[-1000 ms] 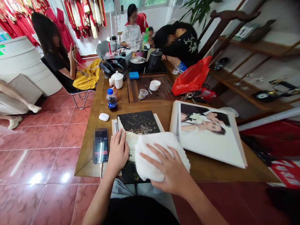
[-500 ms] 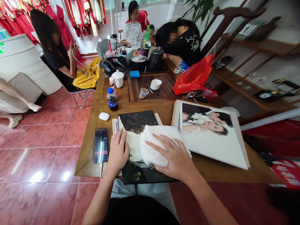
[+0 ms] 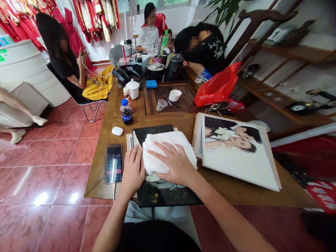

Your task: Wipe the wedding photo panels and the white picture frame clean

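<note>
A black flat panel (image 3: 168,197) with gold flecks, like an album page or cover, lies in front of me at the table's near edge. A folded white towel (image 3: 181,140) covers its middle. My right hand (image 3: 174,159) grips the towel from above, its fingers spread across the top. My left hand (image 3: 133,168) rests flat and open at the panel's left edge, holding nothing. The towel hides much of the panel's picture. To the right, a photo album (image 3: 238,164) shows a printed photo of a couple.
A phone (image 3: 114,164) with a cable, a white earbud case (image 3: 117,131) and a blue-capped bottle (image 3: 126,113) stand left. Farther back are a white cup (image 3: 174,95), a lidded mug (image 3: 133,89), a red plastic bag (image 3: 217,87) and a black kettle (image 3: 175,68). Several people sit around.
My right hand has slid the towel left across the panel, toward my left hand. My left hand has stayed in place.
</note>
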`<move>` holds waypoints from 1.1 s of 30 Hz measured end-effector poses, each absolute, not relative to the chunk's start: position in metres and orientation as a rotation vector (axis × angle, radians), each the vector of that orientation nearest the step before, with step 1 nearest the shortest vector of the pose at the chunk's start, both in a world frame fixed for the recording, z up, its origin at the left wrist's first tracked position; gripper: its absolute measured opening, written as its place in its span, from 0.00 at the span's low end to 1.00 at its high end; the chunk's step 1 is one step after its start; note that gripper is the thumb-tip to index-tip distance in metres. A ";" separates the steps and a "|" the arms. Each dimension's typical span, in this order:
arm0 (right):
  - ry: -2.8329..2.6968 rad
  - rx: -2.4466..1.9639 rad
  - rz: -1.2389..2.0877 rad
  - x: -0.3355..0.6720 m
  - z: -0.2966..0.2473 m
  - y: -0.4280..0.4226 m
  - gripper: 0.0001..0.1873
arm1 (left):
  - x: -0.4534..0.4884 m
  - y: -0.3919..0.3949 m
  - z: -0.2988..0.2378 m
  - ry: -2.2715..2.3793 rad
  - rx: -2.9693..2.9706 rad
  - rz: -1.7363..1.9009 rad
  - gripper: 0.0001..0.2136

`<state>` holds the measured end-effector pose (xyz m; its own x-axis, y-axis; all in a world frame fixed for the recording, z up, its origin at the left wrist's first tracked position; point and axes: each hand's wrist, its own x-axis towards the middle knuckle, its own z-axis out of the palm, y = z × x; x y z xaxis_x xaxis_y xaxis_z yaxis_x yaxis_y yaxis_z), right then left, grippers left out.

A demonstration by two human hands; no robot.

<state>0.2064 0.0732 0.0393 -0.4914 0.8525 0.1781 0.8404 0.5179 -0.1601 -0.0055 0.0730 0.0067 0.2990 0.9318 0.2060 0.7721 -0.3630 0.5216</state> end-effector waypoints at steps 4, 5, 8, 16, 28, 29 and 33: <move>-2.493 -1.483 0.069 0.214 0.038 0.076 0.39 | -0.006 0.073 0.006 1.542 2.237 0.698 0.24; -2.474 -1.511 0.051 0.218 0.037 0.077 0.38 | -0.006 0.073 0.006 1.545 2.236 0.703 0.24; -2.424 -1.585 -0.014 0.232 0.034 0.084 0.35 | -0.006 0.073 0.005 1.546 2.236 0.713 0.24; -2.413 -1.584 -0.073 0.240 0.034 0.098 0.33 | -0.006 0.073 0.005 1.545 2.254 0.691 0.23; -2.527 -1.452 0.099 0.205 0.040 0.108 0.38 | -0.005 0.074 0.007 1.543 2.249 0.709 0.24; -2.516 -1.466 0.093 0.208 0.039 0.109 0.38 | -0.006 0.074 0.006 1.544 2.250 0.710 0.24; -2.453 -1.534 0.021 0.225 0.036 0.118 0.35 | -0.006 0.074 0.004 1.545 2.258 0.702 0.23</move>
